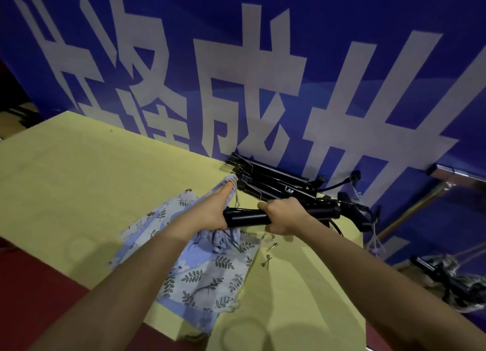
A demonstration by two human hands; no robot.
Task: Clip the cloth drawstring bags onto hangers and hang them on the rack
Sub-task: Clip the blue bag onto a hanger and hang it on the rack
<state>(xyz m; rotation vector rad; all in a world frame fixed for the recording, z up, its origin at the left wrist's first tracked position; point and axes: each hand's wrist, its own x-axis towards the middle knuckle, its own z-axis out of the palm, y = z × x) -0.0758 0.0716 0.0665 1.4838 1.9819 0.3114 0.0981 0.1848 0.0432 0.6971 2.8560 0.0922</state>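
While gripped in the right hand (282, 216), black hanger (247, 217) over bag (202, 266), left hand (210, 211) pinching cloth, near the worktop's (79, 179) far edge.

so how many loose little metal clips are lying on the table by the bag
2. One metal clip lies just right of the leaf-print bag, below the right hand; the other metal clip lies slightly nearer. More may hide under the cloth.

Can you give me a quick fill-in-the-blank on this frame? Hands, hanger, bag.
1. The right hand grips a ____ clip hanger.
2. The left hand lies over a blue cloth bag printed with ____.
3. The bag rests on a ____ tabletop.
4. More hangers are stacked against the ____ banner.

Missing words: black; leaves; yellow; blue
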